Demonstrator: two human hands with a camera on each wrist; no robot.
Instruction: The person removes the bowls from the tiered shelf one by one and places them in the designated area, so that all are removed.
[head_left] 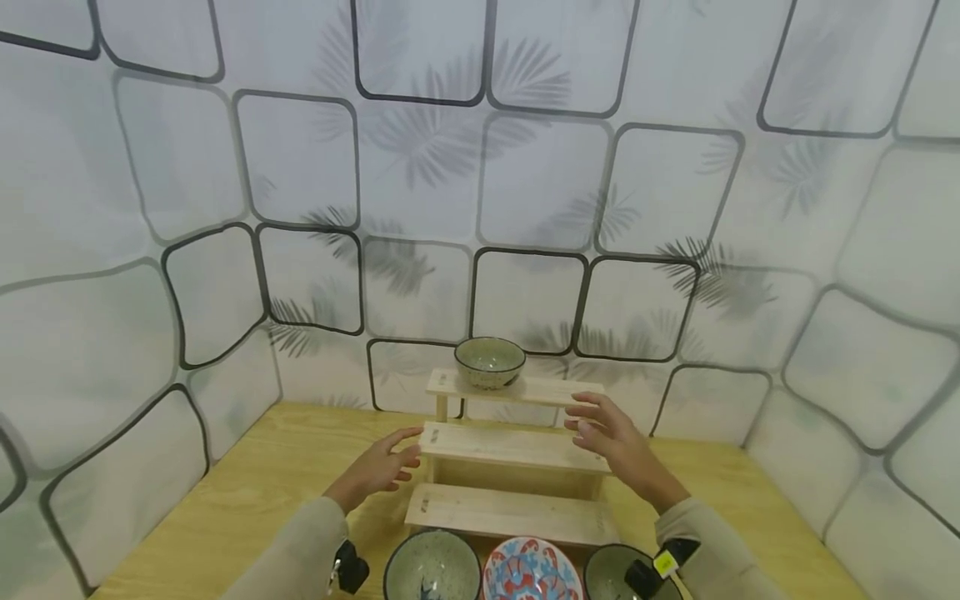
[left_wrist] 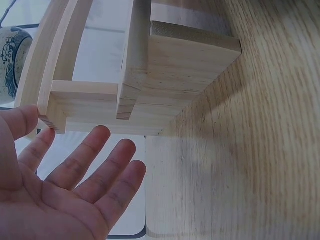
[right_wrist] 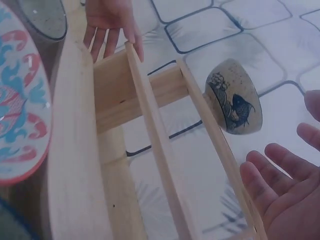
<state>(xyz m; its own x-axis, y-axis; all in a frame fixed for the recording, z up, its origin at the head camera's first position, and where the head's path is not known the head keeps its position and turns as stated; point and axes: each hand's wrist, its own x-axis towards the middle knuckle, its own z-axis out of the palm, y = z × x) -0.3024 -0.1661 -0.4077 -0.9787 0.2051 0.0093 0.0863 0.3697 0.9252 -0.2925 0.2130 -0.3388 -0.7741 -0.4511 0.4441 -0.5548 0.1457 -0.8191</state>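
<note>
A three-tier wooden stand point(head_left: 510, 446) is between my hands. On its top tier sits a greenish speckled bowl point(head_left: 490, 360), whose outside shows a dark blue fish in the right wrist view. My left hand point(head_left: 381, 467) is at the left end of the middle tier. In the left wrist view its thumb and index fingertips are right at the plank's end, while the other fingers spread loosely. At the stand's right side, my right hand point(head_left: 611, 437) has its fingers apart and slightly bent, close to the upper planks, with nothing in its grasp.
Along the near edge stand a green bowl point(head_left: 432, 571), a red-and-blue patterned dish point(head_left: 532, 571) and another dark-rimmed bowl point(head_left: 609, 571), partly covered by the right wrist camera. A patterned curtain point(head_left: 420, 192) surrounds the wooden table point(head_left: 247, 492) at the back and sides.
</note>
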